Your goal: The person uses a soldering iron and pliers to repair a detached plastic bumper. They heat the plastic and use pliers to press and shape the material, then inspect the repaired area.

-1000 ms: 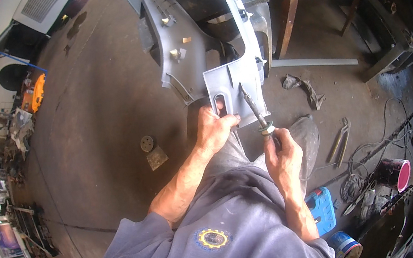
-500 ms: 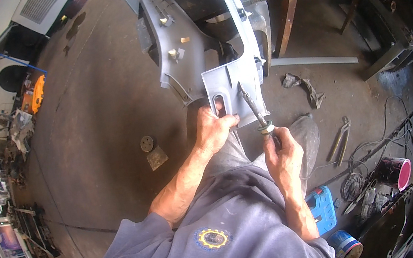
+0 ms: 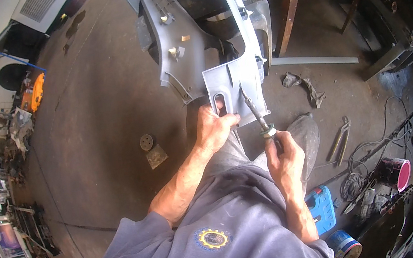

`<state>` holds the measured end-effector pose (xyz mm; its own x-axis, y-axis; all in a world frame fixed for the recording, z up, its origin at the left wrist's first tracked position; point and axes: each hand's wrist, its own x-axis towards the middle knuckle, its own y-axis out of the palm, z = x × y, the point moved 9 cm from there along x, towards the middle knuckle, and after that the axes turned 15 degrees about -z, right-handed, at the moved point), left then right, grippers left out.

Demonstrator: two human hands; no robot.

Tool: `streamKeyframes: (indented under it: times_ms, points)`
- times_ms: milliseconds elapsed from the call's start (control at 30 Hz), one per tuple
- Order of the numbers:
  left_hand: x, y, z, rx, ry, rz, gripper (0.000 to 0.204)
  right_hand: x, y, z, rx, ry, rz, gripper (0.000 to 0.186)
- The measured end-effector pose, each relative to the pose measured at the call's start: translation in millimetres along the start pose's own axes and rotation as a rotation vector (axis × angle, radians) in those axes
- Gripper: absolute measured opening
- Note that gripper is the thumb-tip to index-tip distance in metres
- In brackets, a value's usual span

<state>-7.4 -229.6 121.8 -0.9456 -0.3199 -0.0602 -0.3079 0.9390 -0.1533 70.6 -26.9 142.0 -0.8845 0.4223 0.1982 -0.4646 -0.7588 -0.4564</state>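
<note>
A light grey plastic trim panel [image 3: 231, 78] extends up and away from me, with an oblong slot near its lower left corner. My left hand [image 3: 214, 128] grips that corner, thumb on the front face and a finger showing through the slot. In my right hand [image 3: 285, 154] is a soldering iron [image 3: 256, 110], its handle inside my closed fingers. The iron's thin tip meets the panel's face at a dark mark right of the slot. Behind lies a second grey trim panel [image 3: 182, 53] with pale clips on it.
Pliers [image 3: 341, 141], tangled cables [image 3: 361, 160], a pink-lined bucket [image 3: 395, 172], a blue case [image 3: 322, 209] and a blue can [image 3: 345, 246] lie to the right. A rusty metal frame [image 3: 288, 6] stands at the far right. A round disc [image 3: 146, 142] lies left of my arm.
The iron's tip has shifted slightly down and right along the panel, my right hand moving a little with it. My left hand keeps its grip on the panel.
</note>
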Motion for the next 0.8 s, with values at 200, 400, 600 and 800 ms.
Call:
streamKeyframes:
  times_ms: [200,400,600,800]
  points:
    - [-2,1,0,-0.036,-0.043,0.001,0.007,6,1,5,-0.003,-0.009,0.010,0.013]
    - [4,0,15,0.009,-0.013,0.037,0.007,-1,-3,4,-0.014,0.028,0.036,0.013]
    - [3,-1,13,-0.002,0.000,0.002,0.011,-3,-2,1,-0.010,0.076,0.053,0.014]
    - [3,0,2,-0.079,-0.069,0.020,0.006,-15,-16,-9,0.040,0.016,-0.005,0.017]
